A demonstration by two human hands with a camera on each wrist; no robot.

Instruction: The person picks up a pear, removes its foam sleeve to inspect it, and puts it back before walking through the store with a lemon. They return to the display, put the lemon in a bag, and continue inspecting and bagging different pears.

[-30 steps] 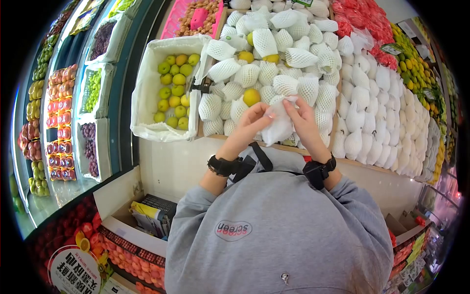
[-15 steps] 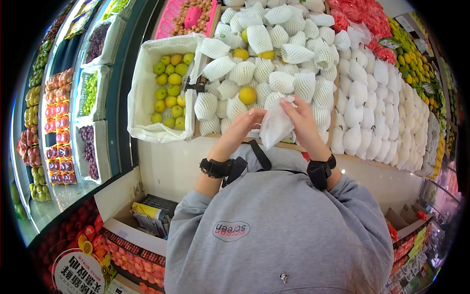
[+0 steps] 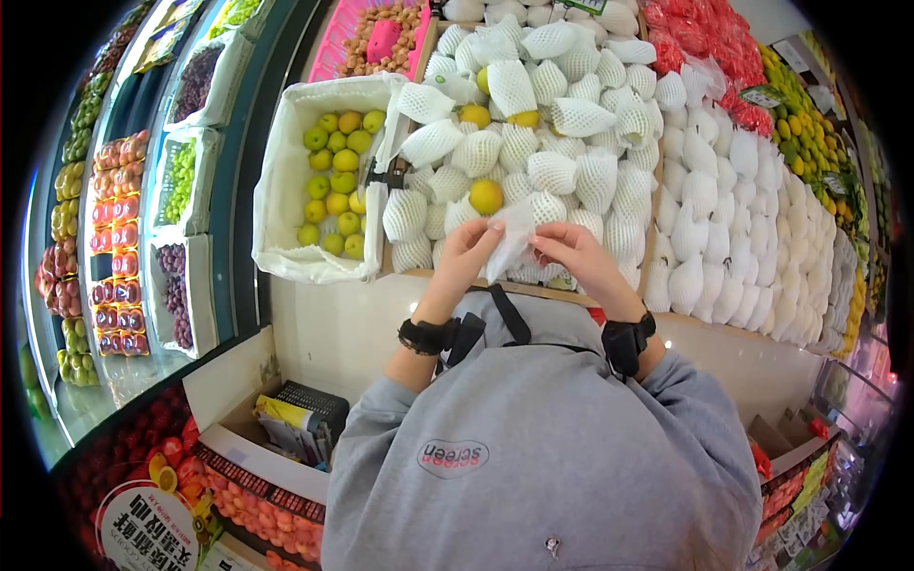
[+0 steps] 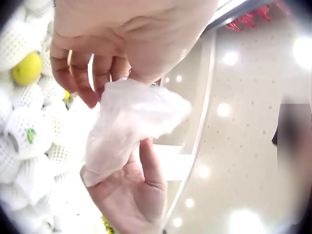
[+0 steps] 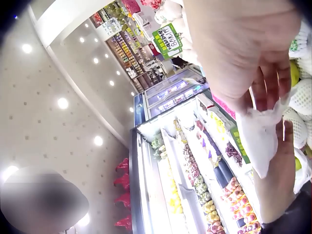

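A thin, translucent white bag or sheet (image 3: 512, 238) is stretched between both hands above the front edge of the fruit display. The left hand (image 3: 464, 255) pinches its left side, and the right hand (image 3: 583, 255) pinches the other side. In the left wrist view the crumpled white material (image 4: 129, 117) hangs between the left hand (image 4: 117, 44) above and the right hand (image 4: 131, 200) below. The right wrist view shows the material (image 5: 261, 139) narrowing to a point downward. Just beyond the hands lies a bare yellow fruit (image 3: 486, 197) among net-wrapped fruit (image 3: 552, 172).
A white-lined box (image 3: 271, 228) of green-yellow fruit stands left of the net-wrapped pile. Behind it is a pink crate (image 3: 328, 48). More white-wrapped fruit (image 3: 700, 190) fills the right side, with red-wrapped items (image 3: 709, 38) farther back. Shelves of packed fruit (image 3: 119, 233) run along the far left.
The left hand has gone from loose fingers beside the material to pinching it. The right hand has moved lower, and the material is now spread between the two hands.
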